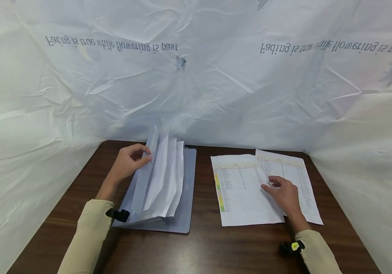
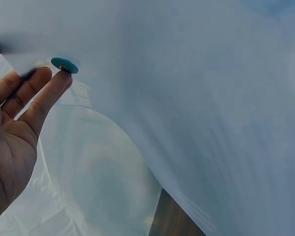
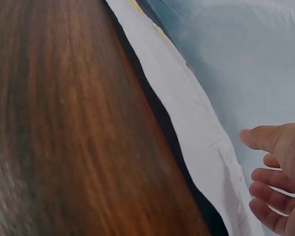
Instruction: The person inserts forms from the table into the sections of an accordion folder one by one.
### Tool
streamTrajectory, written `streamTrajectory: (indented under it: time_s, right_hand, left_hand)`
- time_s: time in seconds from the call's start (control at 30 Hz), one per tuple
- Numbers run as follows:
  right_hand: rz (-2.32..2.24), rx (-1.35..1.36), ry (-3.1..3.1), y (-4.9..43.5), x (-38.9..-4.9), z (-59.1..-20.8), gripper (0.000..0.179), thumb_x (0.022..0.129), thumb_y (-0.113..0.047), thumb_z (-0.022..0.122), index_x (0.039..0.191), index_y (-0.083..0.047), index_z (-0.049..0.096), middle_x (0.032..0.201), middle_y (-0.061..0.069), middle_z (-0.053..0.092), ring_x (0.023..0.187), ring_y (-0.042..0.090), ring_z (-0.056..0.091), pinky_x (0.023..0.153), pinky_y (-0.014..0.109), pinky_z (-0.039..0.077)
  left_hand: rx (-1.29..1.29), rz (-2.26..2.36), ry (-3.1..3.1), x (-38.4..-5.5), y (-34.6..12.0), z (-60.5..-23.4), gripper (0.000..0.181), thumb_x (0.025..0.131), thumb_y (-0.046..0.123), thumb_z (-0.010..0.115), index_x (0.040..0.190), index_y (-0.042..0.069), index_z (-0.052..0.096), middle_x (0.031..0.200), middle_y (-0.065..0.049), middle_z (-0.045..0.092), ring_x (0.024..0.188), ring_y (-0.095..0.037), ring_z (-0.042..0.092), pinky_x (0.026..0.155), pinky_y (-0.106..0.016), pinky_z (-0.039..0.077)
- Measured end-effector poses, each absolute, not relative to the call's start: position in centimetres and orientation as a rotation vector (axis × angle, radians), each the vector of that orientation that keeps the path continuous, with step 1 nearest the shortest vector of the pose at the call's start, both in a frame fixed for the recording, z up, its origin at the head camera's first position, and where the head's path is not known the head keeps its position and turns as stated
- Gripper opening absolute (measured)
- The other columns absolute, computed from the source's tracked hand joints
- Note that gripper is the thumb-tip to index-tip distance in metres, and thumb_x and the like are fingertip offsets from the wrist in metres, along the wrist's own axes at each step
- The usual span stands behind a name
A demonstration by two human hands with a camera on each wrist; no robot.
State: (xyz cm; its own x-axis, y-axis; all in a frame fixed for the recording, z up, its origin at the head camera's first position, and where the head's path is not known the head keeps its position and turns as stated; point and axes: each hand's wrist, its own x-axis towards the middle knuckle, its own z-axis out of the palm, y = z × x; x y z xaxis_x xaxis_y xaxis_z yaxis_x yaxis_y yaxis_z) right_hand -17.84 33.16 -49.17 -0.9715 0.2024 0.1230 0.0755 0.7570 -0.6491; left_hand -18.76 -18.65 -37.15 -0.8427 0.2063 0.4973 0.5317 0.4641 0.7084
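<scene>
A pale blue plastic folder (image 1: 190,182) lies opened on the table, with several printed sheets (image 1: 163,179) fanned upright inside. My left hand (image 1: 130,161) pinches the raised cover (image 1: 140,190) near its upper left edge. In the left wrist view a round teal button (image 2: 64,65) shows by the fingertips, and the thumb is mostly hidden. Over on the right, two loose printed sheets overlap: a nearer list (image 1: 244,194) with coloured cells down its left side and another list (image 1: 302,171). Above them hovers my right hand (image 1: 285,194), fingers loosely bent and holding nothing.
Dark wood tabletop (image 1: 204,243) surrounds the folder and papers. A white plastic sheet (image 1: 196,95) with printed lettering hangs behind and at both sides of the table. Each wrist carries a small black strapped device.
</scene>
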Motion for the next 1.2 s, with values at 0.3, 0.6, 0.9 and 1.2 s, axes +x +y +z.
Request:
streamTrajectory:
  time_s: [0.3,0.6,0.9,1.2]
  right_hand:
    - [0.988,-0.262,-2.816,33.2,-18.0,-49.9,0.053,0.088,-0.021,0.081,0.132,0.002,0.063,0.125,0.027,0.066,0.102,0.037,0.064,0.087,0.051,0.051]
    - [0.966,-0.270,-2.871,33.0,-18.4,-50.2,0.060,0.087,-0.022,0.082,0.136,0.004,0.059,0.123,0.028,0.064,0.103,0.038,0.062,0.086,0.051,0.050]
    - [0.949,-0.252,-2.875,33.3,-18.7,-50.1,0.060,0.086,-0.019,0.081,0.136,0.006,0.057,0.107,0.024,0.067,0.091,0.034,0.062,0.076,0.044,0.048]
    - [0.955,-0.202,-2.909,33.5,-18.7,-49.4,0.044,0.093,-0.017,0.074,0.126,0.009,0.064,0.094,0.018,0.070,0.079,0.026,0.062,0.065,0.032,0.044]
  left_hand:
    - [-0.614,-1.330,-2.387,-18.5,-18.6,-37.1,0.013,0.089,0.002,0.076,0.099,-0.002,0.071,0.082,-0.008,0.060,0.060,-0.015,0.044,0.056,-0.024,0.040]
    - [-0.605,-1.325,-2.391,-18.5,-18.7,-37.0,0.013,0.089,0.003,0.076,0.099,-0.002,0.071,0.089,-0.009,0.065,0.064,-0.016,0.047,0.059,-0.024,0.042]
    - [-0.618,-1.350,-2.383,-18.5,-18.6,-36.9,0.013,0.088,0.001,0.076,0.099,-0.003,0.071,0.087,-0.010,0.062,0.062,-0.016,0.045,0.057,-0.025,0.041]
    - [-0.604,-1.335,-2.389,-18.4,-18.7,-36.8,0.013,0.088,0.002,0.076,0.099,-0.004,0.071,0.090,-0.010,0.065,0.064,-0.015,0.047,0.058,-0.023,0.042]
